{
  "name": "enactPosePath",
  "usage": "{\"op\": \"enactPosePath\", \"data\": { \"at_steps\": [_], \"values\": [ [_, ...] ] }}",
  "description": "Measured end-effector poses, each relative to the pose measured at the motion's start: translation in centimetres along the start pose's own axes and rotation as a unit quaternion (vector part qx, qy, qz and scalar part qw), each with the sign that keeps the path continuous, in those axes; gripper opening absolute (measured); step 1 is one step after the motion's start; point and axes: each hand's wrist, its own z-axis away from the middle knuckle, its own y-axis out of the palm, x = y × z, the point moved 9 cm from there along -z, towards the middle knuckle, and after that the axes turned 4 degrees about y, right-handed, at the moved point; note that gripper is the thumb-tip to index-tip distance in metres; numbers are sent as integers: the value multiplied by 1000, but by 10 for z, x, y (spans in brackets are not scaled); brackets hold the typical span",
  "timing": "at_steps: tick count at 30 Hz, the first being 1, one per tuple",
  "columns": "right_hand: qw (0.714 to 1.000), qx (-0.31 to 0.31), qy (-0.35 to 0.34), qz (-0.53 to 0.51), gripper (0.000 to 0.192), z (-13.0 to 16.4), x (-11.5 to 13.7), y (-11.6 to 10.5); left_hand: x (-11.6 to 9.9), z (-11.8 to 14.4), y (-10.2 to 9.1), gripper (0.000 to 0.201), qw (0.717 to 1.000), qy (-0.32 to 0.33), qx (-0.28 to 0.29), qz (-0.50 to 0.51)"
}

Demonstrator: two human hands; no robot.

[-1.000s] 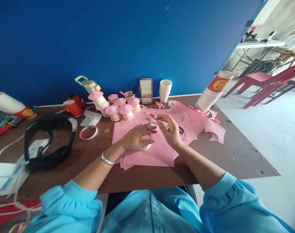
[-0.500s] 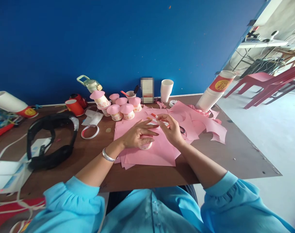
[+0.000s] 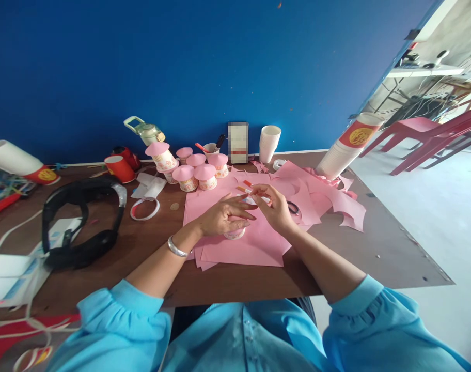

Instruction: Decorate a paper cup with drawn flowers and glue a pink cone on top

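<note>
My left hand [image 3: 220,217] lies over a small patterned paper cup [image 3: 234,234] standing upside down on a stack of pink paper sheets [image 3: 251,245], fingers spread on top of it. Just to the right, my right hand [image 3: 276,209] pinches an orange-and-white pen [image 3: 253,192] above the paper, its tip near my left fingertips. Black-handled scissors [image 3: 293,207] peek out behind my right hand.
Several pink-capped cups [image 3: 199,175] stand behind the paper. A white cup stack [image 3: 268,143], a tilted cup stack [image 3: 346,145], red cups [image 3: 119,168], a tape ring [image 3: 144,208] and black headphones [image 3: 82,222] sit on the brown table [image 3: 239,281]. Red chairs [image 3: 429,137] stand at right.
Both hands stay over the cup with only slight finger shifts. The camera has drifted a little, so everything sits slightly to the right.
</note>
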Motion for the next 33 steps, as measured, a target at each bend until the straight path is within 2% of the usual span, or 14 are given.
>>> {"op": "enactPosePath", "data": {
  "at_steps": [5,8,11,20,27,33],
  "values": [
    [1000,3,-3,10,21,0,1,1,-1,0,-9,39,999,-32,-24,-31],
    [1000,0,0,6,24,0,2,-1,-4,-1,-8,29,999,-23,-15,-19],
    [1000,-12,7,1,25,-1,1,-5,0,1,-4,24,999,-41,0,-16],
    [1000,-5,5,-3,22,0,-2,0,8,5,2,26,998,-56,4,1],
    [1000,-7,27,8,26,0,-6,-2,-5,-2,-5,32,999,-42,-8,-6],
    [999,-9,30,10,24,0,-4,-4,-7,-8,0,27,999,-32,7,0]
  ]
}}
